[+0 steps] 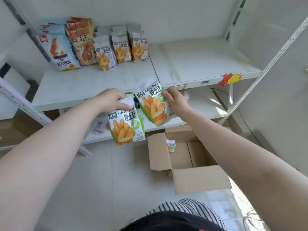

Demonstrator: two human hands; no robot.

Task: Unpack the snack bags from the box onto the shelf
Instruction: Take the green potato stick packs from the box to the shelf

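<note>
A white metal shelf (pixel 93 84) stands against a pale wall, with snack packets (pixel 106 52) lined up at its back left corner. Before its front edge, the left hand (pixel 110 100) pinches a glossy green-white bag (pixel 127 125) printed "WATUDOU"; the right hand (pixel 176 100) grips a matching bag (pixel 153 105). An open cardboard box (pixel 185 160) sits on the floor below, one bag inside.

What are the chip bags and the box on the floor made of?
The green bags look like thin glossy plastic film, maybe foil-lined: they crinkle and shine. The box looks like plain brown cardboard, matte, with folded flaps.
</note>
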